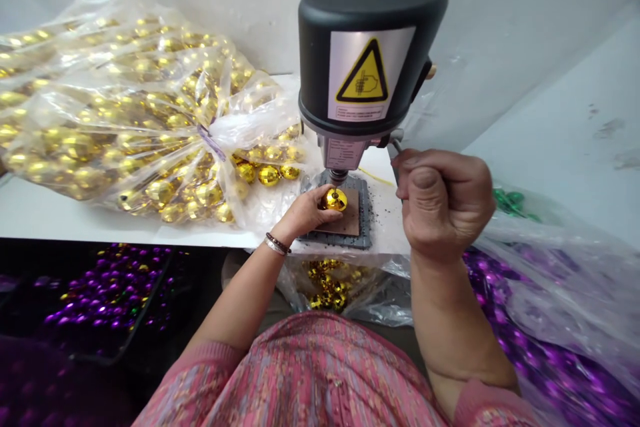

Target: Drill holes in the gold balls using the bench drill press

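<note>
A small black bench drill press [367, 47] stands on the white table [60, 217], with a yellow warning label on its head. My left hand [306, 211] pinches a shiny gold ball [335, 199] and holds it on the brown pad of the press base [363, 230], right under the spindle. My right hand [443, 203] is closed in a fist round the press's feed lever [396, 145], raised at the machine's right side. Most of the lever is hidden inside the fist.
A big clear plastic bag [125, 120] full of gold balls lies on the table's left. A smaller bag of gold balls [327, 283] sits below the table edge. Purple balls fill a bin [107, 293] lower left and a bag [540, 320] at right. Green balls [510, 201] show at right.
</note>
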Demonstrator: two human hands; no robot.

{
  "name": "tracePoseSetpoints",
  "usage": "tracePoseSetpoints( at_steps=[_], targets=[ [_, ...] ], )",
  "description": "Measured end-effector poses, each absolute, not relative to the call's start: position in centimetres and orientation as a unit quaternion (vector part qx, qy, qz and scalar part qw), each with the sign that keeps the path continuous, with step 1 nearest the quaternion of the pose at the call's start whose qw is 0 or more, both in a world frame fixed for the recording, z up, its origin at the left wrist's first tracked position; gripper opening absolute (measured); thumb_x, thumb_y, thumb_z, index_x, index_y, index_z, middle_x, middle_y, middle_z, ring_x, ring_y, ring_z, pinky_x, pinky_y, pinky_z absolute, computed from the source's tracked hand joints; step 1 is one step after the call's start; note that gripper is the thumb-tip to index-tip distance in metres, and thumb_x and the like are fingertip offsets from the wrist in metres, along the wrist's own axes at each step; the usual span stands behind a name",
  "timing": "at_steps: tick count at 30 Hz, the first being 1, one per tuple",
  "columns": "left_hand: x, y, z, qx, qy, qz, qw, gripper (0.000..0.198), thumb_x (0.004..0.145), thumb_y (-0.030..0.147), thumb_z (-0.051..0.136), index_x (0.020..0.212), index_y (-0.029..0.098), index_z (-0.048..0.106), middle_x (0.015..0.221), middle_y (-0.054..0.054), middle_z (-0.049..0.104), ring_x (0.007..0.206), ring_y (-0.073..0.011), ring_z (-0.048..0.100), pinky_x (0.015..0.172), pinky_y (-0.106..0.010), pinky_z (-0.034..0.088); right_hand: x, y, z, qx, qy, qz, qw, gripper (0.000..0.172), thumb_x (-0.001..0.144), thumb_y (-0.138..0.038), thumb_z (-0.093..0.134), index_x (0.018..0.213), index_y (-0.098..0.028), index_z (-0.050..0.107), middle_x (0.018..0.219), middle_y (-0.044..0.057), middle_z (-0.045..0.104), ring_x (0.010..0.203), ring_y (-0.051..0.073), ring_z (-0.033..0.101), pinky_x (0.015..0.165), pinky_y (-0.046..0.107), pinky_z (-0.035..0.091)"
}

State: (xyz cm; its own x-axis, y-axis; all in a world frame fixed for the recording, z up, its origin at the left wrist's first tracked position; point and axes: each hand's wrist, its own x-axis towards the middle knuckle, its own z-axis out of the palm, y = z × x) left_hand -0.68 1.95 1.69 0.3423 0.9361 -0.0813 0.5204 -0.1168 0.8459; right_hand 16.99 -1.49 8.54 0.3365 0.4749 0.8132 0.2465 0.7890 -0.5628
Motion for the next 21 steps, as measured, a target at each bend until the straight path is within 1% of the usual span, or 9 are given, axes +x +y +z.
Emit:
tracePoseSetpoints(
  at_steps=[5, 8, 12, 15, 18, 21],
  targets=[
    [-0.9, 2.1, 1.2, 0.707, 0.505, 0.255, 0.424, 0.047, 0.073, 0.031, 0.079, 0.117, 0.020, 0.069, 0.097, -0.001, 0.074, 0.086, -0.0191, 0.065, 0.077, -0.027, 0.050, 17.0, -1.7, 8.1, -0.282, -0.579, 0.101, 0.758, 0.013, 0.091, -0.037, 0.061, 0.094, -0.029, 0.072, 0.060, -0.005, 0.051, 0.058, 0.009, 0.055, 0.072, 0.032, 0.055],
    [-1.0, 2.2, 0.9, 0.709, 0.500, 0.257, 0.425, 0.044, 0.073, 0.033, 0.078, 0.114, 0.020, 0.070, 0.092, 0.000, 0.072, 0.083, -0.0182, 0.064, 0.074, -0.026, 0.049, 16.9, -1.9, 8.2, -0.269, -0.586, 0.103, 0.757, 0.012, 0.091, -0.035, 0.061, 0.095, -0.029, 0.071, 0.062, -0.004, 0.053, 0.058, 0.009, 0.055, 0.069, 0.031, 0.053],
    [-1.0, 2.2, 1.0, 0.709, 0.494, 0.261, 0.430, 0.040, 0.073, 0.032, 0.078, 0.110, 0.019, 0.070, 0.092, 0.000, 0.072, 0.082, -0.0171, 0.063, 0.074, -0.025, 0.048, 16.8, -1.6, 8.0, -0.233, -0.590, 0.097, 0.767, 0.012, 0.091, -0.035, 0.061, 0.095, -0.029, 0.070, 0.059, -0.004, 0.053, 0.057, 0.011, 0.054, 0.070, 0.034, 0.055],
    [-1.0, 2.2, 1.2, 0.710, 0.493, 0.255, 0.434, 0.038, 0.073, 0.030, 0.078, 0.108, 0.019, 0.070, 0.090, 0.001, 0.071, 0.081, -0.0170, 0.062, 0.072, -0.025, 0.047, 16.6, -1.3, 7.1, -0.217, -0.589, 0.090, 0.773, 0.010, 0.090, -0.034, 0.062, 0.090, -0.026, 0.069, 0.056, -0.005, 0.051, 0.055, 0.011, 0.053, 0.076, 0.037, 0.057],
    [-1.1, 2.2, 1.0, 0.711, 0.488, 0.253, 0.439, 0.040, 0.073, 0.030, 0.077, 0.111, 0.020, 0.070, 0.090, 0.001, 0.072, 0.081, -0.0176, 0.063, 0.072, -0.025, 0.047, 16.4, -1.2, 6.7, -0.218, -0.579, 0.076, 0.782, 0.011, 0.090, -0.034, 0.062, 0.086, -0.025, 0.067, 0.053, -0.006, 0.047, 0.053, 0.010, 0.052, 0.078, 0.039, 0.058],
    [-1.0, 2.3, 0.6, 0.712, 0.493, 0.256, 0.430, 0.048, 0.072, 0.032, 0.078, 0.118, 0.021, 0.068, 0.095, 0.000, 0.073, 0.084, -0.0190, 0.064, 0.075, -0.027, 0.049, 16.0, -1.1, 8.3, -0.218, -0.560, 0.069, 0.796, 0.013, 0.092, -0.037, 0.060, 0.087, -0.026, 0.066, 0.054, -0.007, 0.048, 0.050, 0.009, 0.049, 0.071, 0.036, 0.057]
  ],
)
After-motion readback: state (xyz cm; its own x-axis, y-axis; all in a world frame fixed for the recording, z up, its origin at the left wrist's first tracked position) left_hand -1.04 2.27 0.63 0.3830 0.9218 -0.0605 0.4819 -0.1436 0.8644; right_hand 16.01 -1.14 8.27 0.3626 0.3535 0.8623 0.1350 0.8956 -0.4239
